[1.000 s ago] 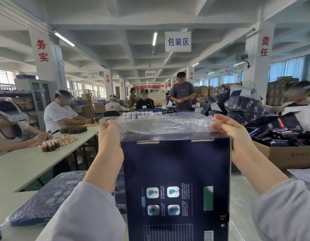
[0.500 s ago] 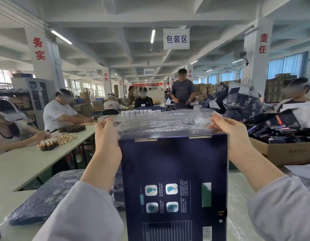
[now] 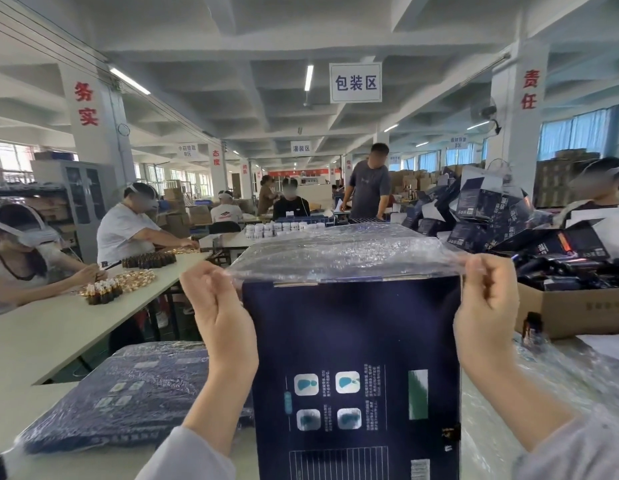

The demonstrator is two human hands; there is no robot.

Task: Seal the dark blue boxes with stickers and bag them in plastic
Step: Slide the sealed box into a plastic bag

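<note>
At the near edge of the packing table (image 3: 44, 407), close to the chest: one dark blue box (image 3: 353, 344) stands upright, printed back panel toward the camera.

- Clear plastic bag (image 3: 336, 258) is stretched taut across the box's top edge and runs away behind it.
- Left hand (image 3: 218, 306) is at the upper left corner of the box, fingers curled, thumb and fingers clamped on the film's edge.
- Right hand (image 3: 485, 299) is at the upper right corner, with the same pinch on the film.
- Two pale strips (image 3: 296, 284) sit along the top edge. They may be seal stickers; cannot tell.
- Stack of already bagged boxes (image 3: 121, 393) lies flat to the left. A cardboard carton (image 3: 575, 308) of dark packs stands to the right.

Judgement: this is the bagging step, sealing likely done. The front face looks bare, so the bag mouth seems to be only at the top edge.

Next move calls for an even pull from both hands, with the mouth kept wide enough to clear both corners. A snag on a corner could tear the thin film.
</note>
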